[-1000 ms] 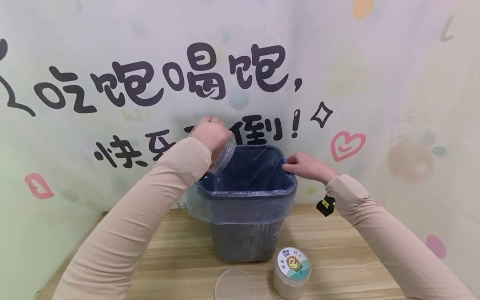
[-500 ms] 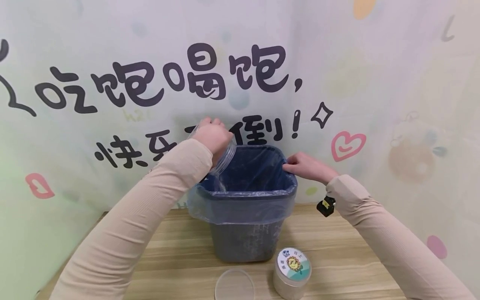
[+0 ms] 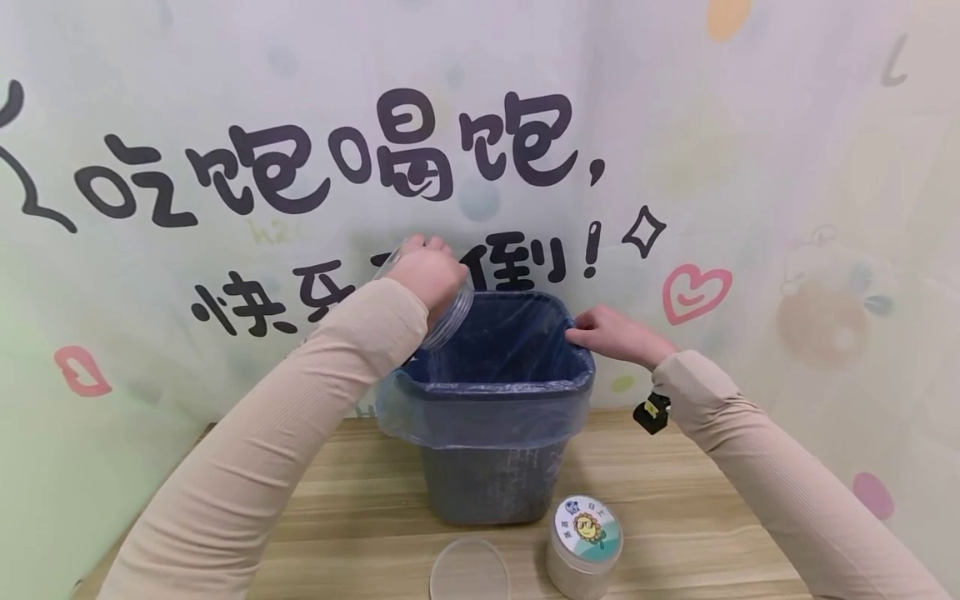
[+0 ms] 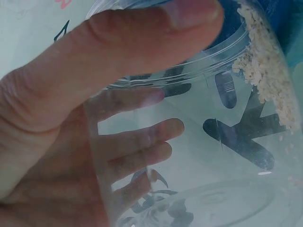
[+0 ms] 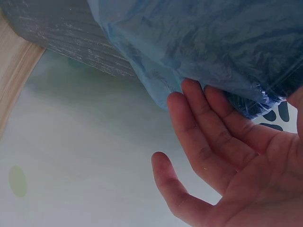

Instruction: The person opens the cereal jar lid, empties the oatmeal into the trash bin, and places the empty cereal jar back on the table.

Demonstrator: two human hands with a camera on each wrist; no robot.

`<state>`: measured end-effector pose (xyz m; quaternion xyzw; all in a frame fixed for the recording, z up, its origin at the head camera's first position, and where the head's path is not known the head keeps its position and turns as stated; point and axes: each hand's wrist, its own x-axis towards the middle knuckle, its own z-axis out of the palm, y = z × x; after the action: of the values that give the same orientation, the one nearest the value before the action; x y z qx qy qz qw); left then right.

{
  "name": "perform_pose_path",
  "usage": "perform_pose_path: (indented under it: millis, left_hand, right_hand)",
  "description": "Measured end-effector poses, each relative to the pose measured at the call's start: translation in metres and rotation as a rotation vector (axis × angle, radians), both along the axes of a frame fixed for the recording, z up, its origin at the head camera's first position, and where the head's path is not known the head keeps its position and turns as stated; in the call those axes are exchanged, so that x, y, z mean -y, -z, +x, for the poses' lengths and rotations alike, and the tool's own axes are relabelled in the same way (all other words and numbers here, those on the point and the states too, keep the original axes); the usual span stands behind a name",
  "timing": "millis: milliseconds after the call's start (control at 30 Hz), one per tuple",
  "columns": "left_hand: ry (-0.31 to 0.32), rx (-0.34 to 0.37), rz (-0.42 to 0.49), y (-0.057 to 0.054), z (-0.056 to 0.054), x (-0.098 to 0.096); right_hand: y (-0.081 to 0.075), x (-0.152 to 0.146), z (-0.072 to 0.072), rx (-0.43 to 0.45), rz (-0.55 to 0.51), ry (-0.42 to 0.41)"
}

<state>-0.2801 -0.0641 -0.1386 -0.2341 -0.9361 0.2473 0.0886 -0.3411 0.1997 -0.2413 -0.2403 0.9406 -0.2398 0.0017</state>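
Observation:
In the head view, my left hand (image 3: 427,271) grips a clear plastic jar (image 3: 453,317), tipped with its mouth over the left side of a dark trash bin (image 3: 487,487). Pale, flaky crumbs (image 4: 265,66) lie along the jar's wall near its mouth in the left wrist view. The thumb crosses the jar near its neck; the other fingers show through the clear wall. My right hand (image 3: 618,333) holds the bin's right rim, and in the right wrist view its fingers (image 5: 208,123) lie outside against the blue bag (image 5: 189,47) lining the bin. The bin's bottom is hidden.
On the wooden table (image 3: 337,500), a lidded tub (image 3: 583,546) with a sunflower label stands in front of the bin, to the right. A round translucent lid (image 3: 469,571) lies left of it. A printed wall cloth (image 3: 750,167) hangs close behind the bin.
Both hands, the jar and the bin keep nearly the same places. A faint pale streak below the jar's mouth half a second ago does not show now.

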Motion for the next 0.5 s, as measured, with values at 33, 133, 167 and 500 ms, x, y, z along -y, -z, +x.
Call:
perform_pose_path:
  millis: [33, 133, 167, 500]
  left_hand:
    - [0.006, -0.006, 0.001, 0.0, 0.0, 0.0]
    - [0.006, -0.01, -0.001, 0.001, 0.0, -0.001]
    - [0.001, -0.005, -0.007, 0.001, 0.0, -0.001]
    - [-0.164, 0.12, -0.112, -0.001, -0.014, -0.015]
  right_hand:
    - [0.0, 0.0, 0.0, 0.002, 0.0, 0.003]
    - [0.0, 0.0, 0.0, 0.001, 0.0, 0.003]
    - [0.0, 0.0, 0.0, -0.001, 0.0, 0.001]
    - [0.0, 0.001, 0.001, -0.003, 0.004, 0.002]
